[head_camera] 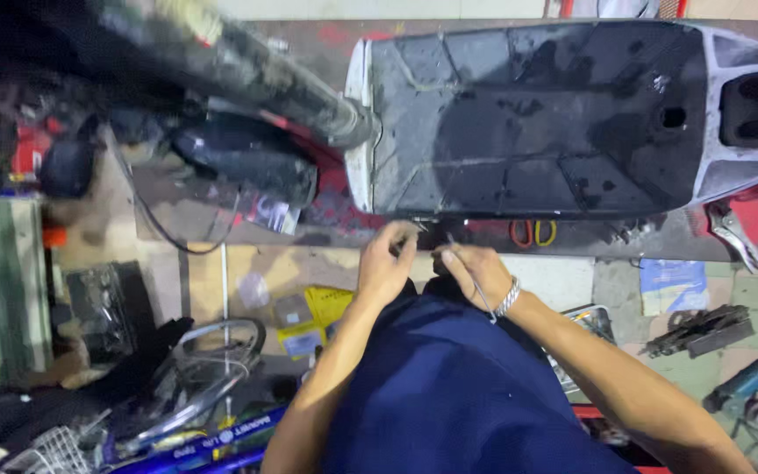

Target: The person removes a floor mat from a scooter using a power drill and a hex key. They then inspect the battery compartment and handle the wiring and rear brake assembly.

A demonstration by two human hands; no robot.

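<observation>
**Both hands working at the near edge of the scooter deck**

The person is leaning over a dark, scuffed scooter deck (537, 118) lying across the desk (221, 206), and both hands are meeting at the deck's near edge, just ahead of the blue-clad torso.

To do this step well, it seems wise to keep the thin tool lined up squarely with the small fitting at the edge, to steady that fitting with the other hand so nothing slips, and to press lightly, since the spot is small and partly shaded.

The left hand (385, 268) is curling half closed, its fingertips pinching at something small right under the deck's edge; what exactly they are gripping is too small to tell. The right hand (475, 270), wearing a metal bracelet at the wrist, is closing around a thin rod-like tool (468, 268), which is running from above the knuckles back toward the wrist, its tip pointing up at the same spot on the deck edge.

Just beyond the right hand, a pair of scissors with red and yellow handles (532, 233) is lying on the desk against the deck's edge. Farther out to the right, a metal lever part (734, 235) is resting near the deck's grey rear end. Beyond the left hand, the scooter's black stem (265, 75) is angling away.
</observation>
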